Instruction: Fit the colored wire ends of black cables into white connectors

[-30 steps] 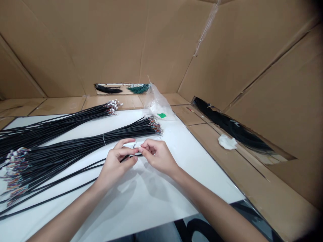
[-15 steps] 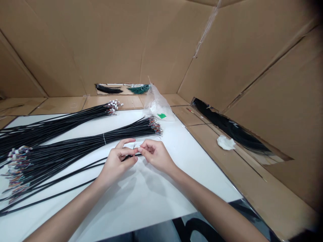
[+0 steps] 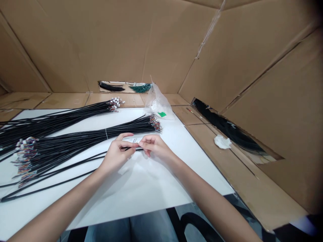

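Observation:
My left hand (image 3: 116, 150) is closed, pinching the end of a black cable (image 3: 128, 148) between thumb and fingers. Thin loose wires (image 3: 135, 141) stick out near its fingertips. My right hand (image 3: 154, 146) meets it fingertip to fingertip, thumb and index pinched together at the wire ends. What lies in that pinch is too small to make out. Behind the hands a tied bundle of black cables (image 3: 83, 137) lies on the white tabletop (image 3: 121, 198), with white connectors (image 3: 25, 144) at its left end and bare coloured wires (image 3: 155, 123) at its right.
A second black cable bundle (image 3: 63, 117) lies farther back. A clear plastic bag (image 3: 157, 101) with a green label stands at the back. Cardboard walls (image 3: 113, 40) surround the table; slots show black wires (image 3: 111, 86) and green wires (image 3: 140, 88). Crumpled white paper (image 3: 222, 142) lies at right.
The view has shifted slightly, so the table sits a little higher in it. My right fingers have shifted their pinch at the wire ends; my left hand keeps its hold on the cable.

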`<state>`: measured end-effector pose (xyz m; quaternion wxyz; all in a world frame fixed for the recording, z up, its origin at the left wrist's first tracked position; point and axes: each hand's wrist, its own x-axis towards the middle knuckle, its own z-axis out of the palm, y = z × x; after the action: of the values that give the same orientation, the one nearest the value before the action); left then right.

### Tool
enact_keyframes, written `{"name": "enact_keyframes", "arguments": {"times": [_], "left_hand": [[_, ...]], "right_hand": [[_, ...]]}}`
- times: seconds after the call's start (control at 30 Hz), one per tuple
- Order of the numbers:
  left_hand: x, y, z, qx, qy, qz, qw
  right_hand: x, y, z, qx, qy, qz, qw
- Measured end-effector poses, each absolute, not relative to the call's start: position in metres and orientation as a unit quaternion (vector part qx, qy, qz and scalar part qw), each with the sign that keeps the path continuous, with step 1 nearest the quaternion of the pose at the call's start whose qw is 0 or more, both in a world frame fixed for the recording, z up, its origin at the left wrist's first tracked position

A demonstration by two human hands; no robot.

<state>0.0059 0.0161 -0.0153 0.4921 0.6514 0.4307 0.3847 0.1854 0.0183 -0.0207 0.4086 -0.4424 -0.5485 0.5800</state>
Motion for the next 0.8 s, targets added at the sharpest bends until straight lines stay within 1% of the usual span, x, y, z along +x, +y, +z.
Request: {"name": "enact_keyframes", "arguments": {"times": [0.13,0.27,0.5,0.67,0.8], "left_hand": [[0.0058,0.0151,-0.0158,0.671,0.435,0.405,0.444],[0.0058,0.0146,-0.018,0.68,0.43,0.424,0.417],[0.0057,0.0126,-0.015,0.707,0.42,0.446,0.353],[0.0043,0.0112,-0.0131,0.712,0.408,0.458,0.343],[0.0031,0.0115,-0.013,0.672,0.416,0.484,0.375]], "right_hand": [[0.1858,0.0204,-0.0241,-0.417,-0.495,0.647,0.403],[0.1858,0.0199,-0.0242,-0.39,-0.462,0.692,0.396],[0.1855,0.0177,-0.0186,-0.377,-0.445,0.709,0.397],[0.1851,0.0173,-0.0167,-0.38,-0.442,0.707,0.401],[0.1852,0.0178,-0.0186,-0.38,-0.441,0.705,0.406]]}}
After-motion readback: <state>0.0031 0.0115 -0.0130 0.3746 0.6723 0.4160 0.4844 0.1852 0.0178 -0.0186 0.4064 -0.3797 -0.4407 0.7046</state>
